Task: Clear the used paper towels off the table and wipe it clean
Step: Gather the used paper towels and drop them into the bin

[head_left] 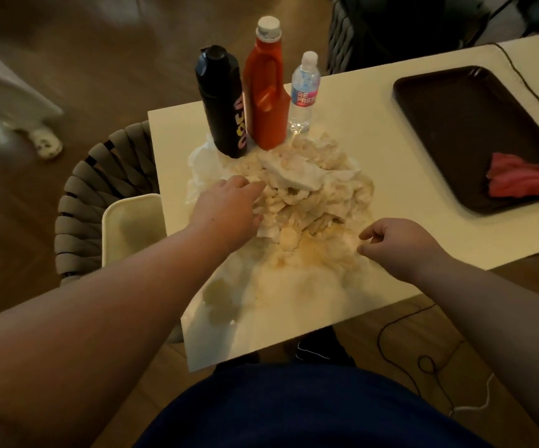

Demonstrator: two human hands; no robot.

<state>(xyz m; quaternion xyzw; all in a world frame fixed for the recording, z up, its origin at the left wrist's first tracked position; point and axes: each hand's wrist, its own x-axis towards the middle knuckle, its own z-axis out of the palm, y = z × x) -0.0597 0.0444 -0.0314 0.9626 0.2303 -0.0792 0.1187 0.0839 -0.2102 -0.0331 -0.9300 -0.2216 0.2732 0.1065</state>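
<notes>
A crumpled heap of used paper towels [307,195] is lying on the white table [374,130]. Yellowish and damp-looking, it is spreading toward the table's near edge.

Three bottles [263,85], one heap of paper towels [307,195], one tray [455,124], one red cloth [520,181], two hands [229,208].

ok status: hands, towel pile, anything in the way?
Left hand flat on towel pile, right hand loose at pile's near edge, no grip. Pile uncleared. Three bottles stand at its far edge. Bin left of table.
</notes>
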